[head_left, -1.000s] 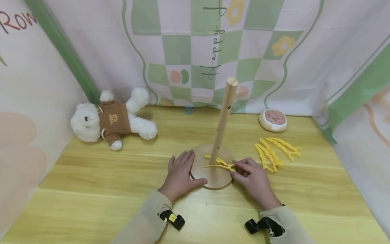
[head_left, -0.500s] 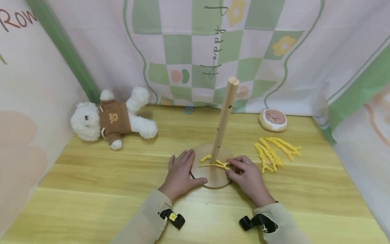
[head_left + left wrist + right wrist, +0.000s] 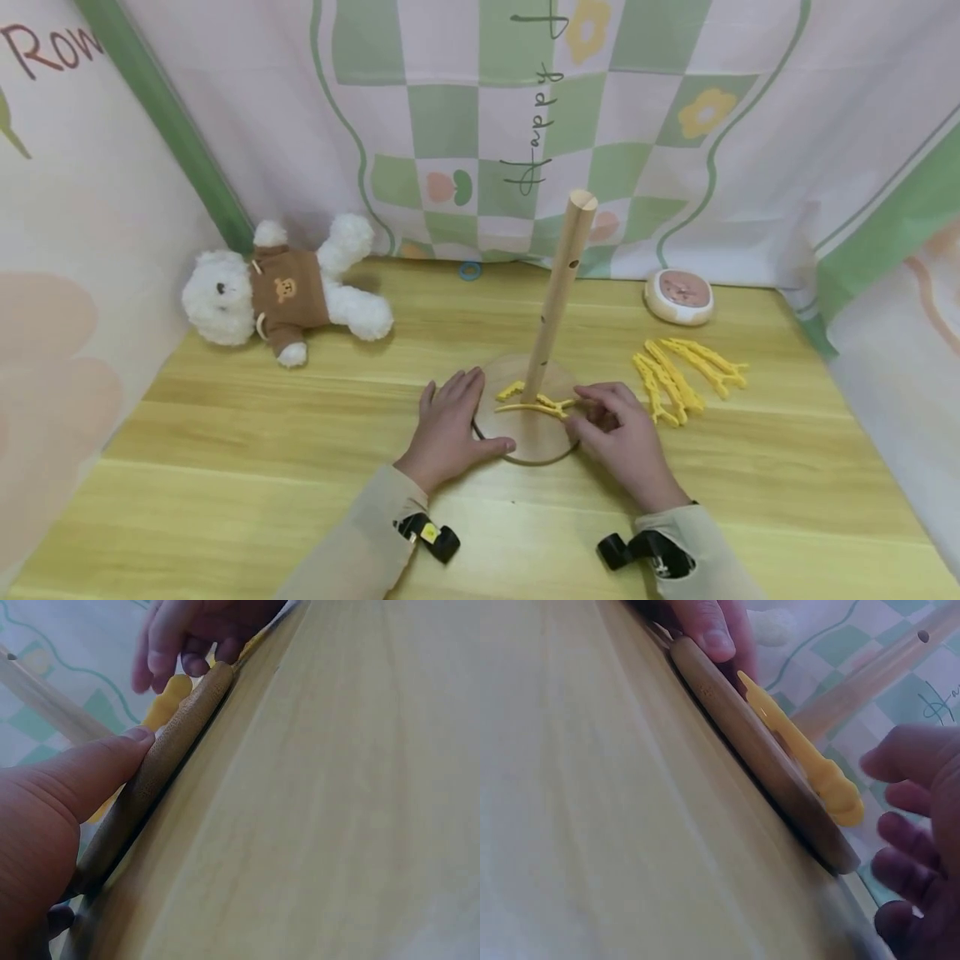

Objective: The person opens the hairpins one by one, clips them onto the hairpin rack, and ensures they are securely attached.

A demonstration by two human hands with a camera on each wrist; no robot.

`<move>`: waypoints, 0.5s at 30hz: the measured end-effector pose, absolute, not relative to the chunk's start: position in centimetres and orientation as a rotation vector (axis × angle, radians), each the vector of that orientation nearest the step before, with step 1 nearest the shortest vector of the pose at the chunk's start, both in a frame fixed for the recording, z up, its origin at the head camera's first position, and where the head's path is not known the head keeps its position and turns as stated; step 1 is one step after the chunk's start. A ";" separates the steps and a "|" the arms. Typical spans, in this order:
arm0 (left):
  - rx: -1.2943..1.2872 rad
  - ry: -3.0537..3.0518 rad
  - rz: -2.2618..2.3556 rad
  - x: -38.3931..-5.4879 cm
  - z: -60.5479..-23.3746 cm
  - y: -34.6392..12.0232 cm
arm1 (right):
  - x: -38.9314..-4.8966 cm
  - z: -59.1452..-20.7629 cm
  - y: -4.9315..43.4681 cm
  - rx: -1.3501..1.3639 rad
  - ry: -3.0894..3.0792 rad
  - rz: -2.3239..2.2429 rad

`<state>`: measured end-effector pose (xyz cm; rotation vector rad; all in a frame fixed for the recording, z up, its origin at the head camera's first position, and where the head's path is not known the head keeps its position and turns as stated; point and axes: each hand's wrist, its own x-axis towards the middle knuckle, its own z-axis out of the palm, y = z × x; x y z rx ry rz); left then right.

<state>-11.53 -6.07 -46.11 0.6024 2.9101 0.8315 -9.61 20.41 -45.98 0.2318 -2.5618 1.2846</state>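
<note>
A wooden pole (image 3: 557, 300) with small holes rises from a round wooden base (image 3: 536, 446). Two yellow forked, branch-shaped pieces lie on that base: the front piece (image 3: 525, 407) passes before the pole's foot, and the rear piece (image 3: 512, 389) is partly hidden behind it. My left hand (image 3: 450, 433) rests on the base's left side, thumb (image 3: 112, 769) over the near rim. By the forked ends on the right is my right hand (image 3: 626, 437); in the right wrist view its loosely bent fingers (image 3: 904, 829) stand apart from the yellow piece (image 3: 802, 750).
Several more yellow forked pieces (image 3: 667, 383) lie on the table (image 3: 300, 467) to the right. Behind them sits a white and pink round-cornered device (image 3: 678, 297). A plush dog (image 3: 288, 292) in a brown top lies back left, and a small blue ring (image 3: 469, 271) lies near the curtain (image 3: 442, 117).
My right hand slid the yellow pieces slightly left across the base, then let go and drew back a little to the right. My left hand stayed on the base.
</note>
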 end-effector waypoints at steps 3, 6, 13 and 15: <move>0.603 2.908 0.833 -11.6 -46.1 -6.1 | -9.6 -45.9 21.1 0.218 -2.427 1.268; 0.602 2.904 0.838 -11.6 -46.1 -6.1 | -9.6 -45.7 21.9 0.155 -2.325 1.264; 0.598 2.903 0.838 -11.5 -46.0 -6.1 | -9.8 -44.8 24.3 -0.017 -2.203 1.186; 0.598 2.901 0.842 -11.5 -46.0 -6.1 | -9.8 -44.8 25.1 -0.065 -2.185 1.149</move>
